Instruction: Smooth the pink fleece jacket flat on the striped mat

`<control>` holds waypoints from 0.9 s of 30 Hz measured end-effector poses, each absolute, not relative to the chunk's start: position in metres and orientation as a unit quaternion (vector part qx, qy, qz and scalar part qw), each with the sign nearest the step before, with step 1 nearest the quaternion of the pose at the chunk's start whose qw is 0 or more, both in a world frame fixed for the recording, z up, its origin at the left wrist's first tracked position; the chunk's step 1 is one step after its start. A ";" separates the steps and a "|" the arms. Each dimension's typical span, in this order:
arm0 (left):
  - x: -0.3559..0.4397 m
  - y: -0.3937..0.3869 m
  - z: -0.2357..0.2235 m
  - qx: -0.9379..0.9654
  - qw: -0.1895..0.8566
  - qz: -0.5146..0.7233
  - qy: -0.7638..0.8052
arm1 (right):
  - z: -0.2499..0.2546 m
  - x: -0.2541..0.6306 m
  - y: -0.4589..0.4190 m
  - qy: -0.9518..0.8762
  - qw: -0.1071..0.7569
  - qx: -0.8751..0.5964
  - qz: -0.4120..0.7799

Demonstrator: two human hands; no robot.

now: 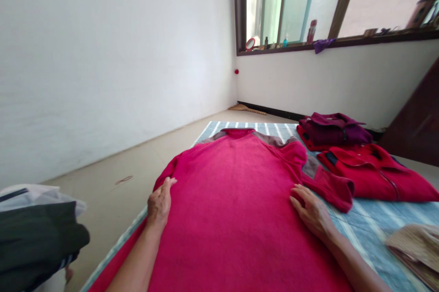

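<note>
A magenta fleece jacket with grey shoulder panels lies spread in front of me, collar at the far end and no zip showing. Its right-side sleeve is bent outward across the sheet. At the jacket's left edge rests my left hand, seen side-on with the thumb out and the other fingers partly hidden; it looks open. My right hand lies open on the right side of the jacket, fingers stretched over the cloth. Both hands touch the fabric.
Under the jacket is a blue striped sheet. Folded red and purple jackets lie at right, near a beige cloth. Dark clothes are piled at left. A wall and windowsill stand beyond.
</note>
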State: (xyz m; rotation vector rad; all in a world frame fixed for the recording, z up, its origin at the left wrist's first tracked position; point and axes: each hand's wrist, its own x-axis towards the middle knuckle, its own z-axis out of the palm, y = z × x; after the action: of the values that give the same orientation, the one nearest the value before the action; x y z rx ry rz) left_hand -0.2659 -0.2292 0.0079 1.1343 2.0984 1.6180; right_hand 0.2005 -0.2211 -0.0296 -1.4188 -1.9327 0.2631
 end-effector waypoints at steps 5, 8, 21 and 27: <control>-0.267 -0.229 0.007 0.387 0.137 0.557 0.722 | -0.030 0.200 -0.221 -0.748 0.361 -0.547 0.102; -0.267 -0.228 0.007 0.385 0.139 0.559 0.721 | -0.030 0.200 -0.221 -0.747 0.363 -0.548 0.103; -0.269 -0.227 0.004 0.391 0.137 0.565 0.714 | -0.028 0.201 -0.221 -0.746 0.363 -0.548 0.105; -0.271 -0.227 0.002 0.394 0.136 0.565 0.712 | -0.029 0.201 -0.221 -0.746 0.363 -0.548 0.111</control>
State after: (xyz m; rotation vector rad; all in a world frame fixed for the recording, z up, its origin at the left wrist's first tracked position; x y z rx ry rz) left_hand -0.2712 -0.2273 0.0017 1.1418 2.0613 1.6351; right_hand 0.2009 -0.2214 -0.0286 -1.4096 -1.9190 0.2855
